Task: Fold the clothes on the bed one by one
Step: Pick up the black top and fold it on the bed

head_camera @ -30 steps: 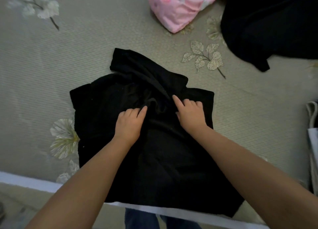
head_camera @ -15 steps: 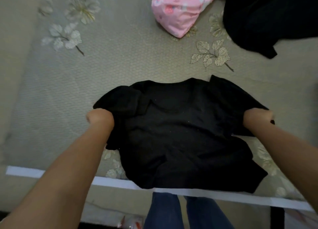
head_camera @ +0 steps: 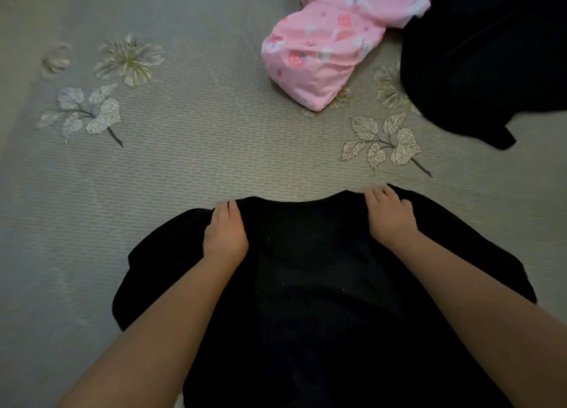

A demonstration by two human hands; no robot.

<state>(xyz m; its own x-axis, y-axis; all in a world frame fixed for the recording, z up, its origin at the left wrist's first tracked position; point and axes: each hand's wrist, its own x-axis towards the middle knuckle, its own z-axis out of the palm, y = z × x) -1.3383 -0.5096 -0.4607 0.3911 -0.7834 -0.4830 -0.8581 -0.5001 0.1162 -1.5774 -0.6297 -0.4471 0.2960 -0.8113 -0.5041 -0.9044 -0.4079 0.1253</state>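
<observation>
Black shirt now spread flat on bed, no longer bunched. My left hand & right hand each pinch its far edge; ready for 1st fold.

Left hand and right hand grip the black shirt's far edge on the bed.

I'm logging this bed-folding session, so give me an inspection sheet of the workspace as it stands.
Surface: grey bed cover with a leaf and flower print.
Job's things: black garment spread flat at the near edge.
Clutter: pink patterned cloth and another dark garment at the far right.
Grippers: left hand and right hand hold the black garment's top edge.
Cables: nothing seen.
Surroundings: nothing seen.
</observation>
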